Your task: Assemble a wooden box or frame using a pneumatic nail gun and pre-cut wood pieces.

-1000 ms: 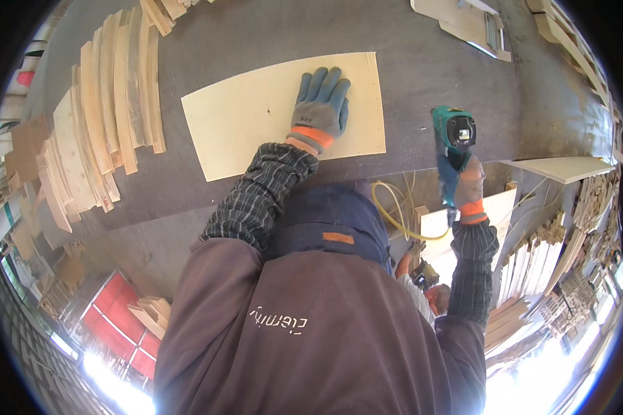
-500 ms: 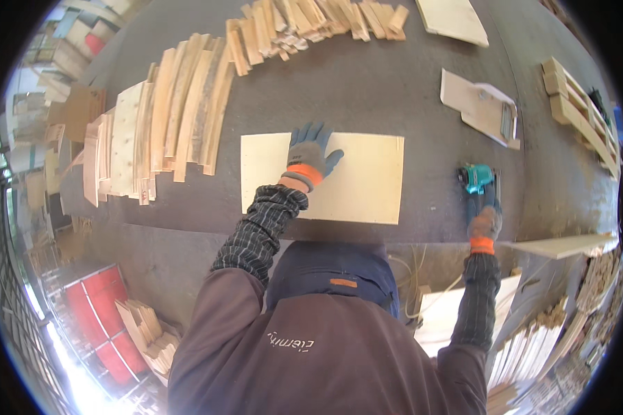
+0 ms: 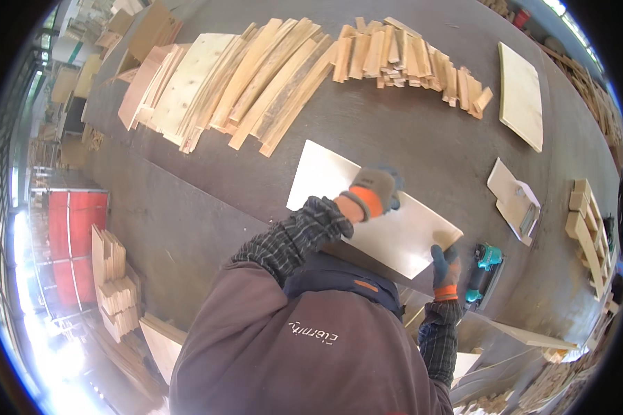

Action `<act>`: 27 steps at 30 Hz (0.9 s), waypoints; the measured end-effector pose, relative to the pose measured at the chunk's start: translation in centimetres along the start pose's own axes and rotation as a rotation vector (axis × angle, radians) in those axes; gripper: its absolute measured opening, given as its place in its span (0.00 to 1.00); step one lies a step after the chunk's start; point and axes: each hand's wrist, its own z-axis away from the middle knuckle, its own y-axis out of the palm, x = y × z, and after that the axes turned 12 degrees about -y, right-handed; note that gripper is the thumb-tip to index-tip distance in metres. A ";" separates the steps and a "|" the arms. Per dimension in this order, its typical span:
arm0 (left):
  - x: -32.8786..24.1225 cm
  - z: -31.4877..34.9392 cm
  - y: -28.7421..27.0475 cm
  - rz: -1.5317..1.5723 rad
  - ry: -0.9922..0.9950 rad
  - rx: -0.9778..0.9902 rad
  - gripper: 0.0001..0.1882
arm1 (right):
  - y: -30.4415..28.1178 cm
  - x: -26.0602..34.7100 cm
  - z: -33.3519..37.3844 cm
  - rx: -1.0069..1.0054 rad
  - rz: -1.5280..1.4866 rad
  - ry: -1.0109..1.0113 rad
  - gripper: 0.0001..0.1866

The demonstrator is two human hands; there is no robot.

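A pale rectangular wooden board [image 3: 311, 176] lies slantwise in front of me, its near edge seemingly raised off the table. My left hand [image 3: 379, 190], in a grey-blue glove with an orange cuff, curls over the board's far edge, its fingers partly hidden and a little blurred. At the right corner of the board, my right hand [image 3: 446, 266] is closed, with the thumb on top and the other fingers out of sight underneath. Just right of that hand, a teal nail gun [image 3: 488, 256] rests on the table, held by neither hand.
Long wooden slats [image 3: 270, 83] lie in a row on the dark table [image 3: 221, 183], with shorter wood pieces [image 3: 394, 59] farther right. Toward the right are another pale board [image 3: 521, 97], a clipboard-like panel [image 3: 513, 197] and a small pallet-like frame [image 3: 588, 235].
My right hand has let go of the nail gun and taken the board's right corner. My left hand has gone from flat to curled at the far edge. The board has turned; the view has shifted.
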 end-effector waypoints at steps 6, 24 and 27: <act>2.5 3.8 -4.1 0.213 0.154 -0.418 0.10 | 1.7 -4.4 0.6 -0.367 -0.167 0.100 0.21; 28.2 3.3 -1.6 0.450 -0.936 -0.917 0.30 | 3.0 -4.5 -1.9 -0.591 -0.133 0.222 0.24; 28.4 3.3 -1.8 0.465 -0.953 -0.894 0.30 | 3.2 -4.5 -1.7 -0.632 -0.076 0.249 0.21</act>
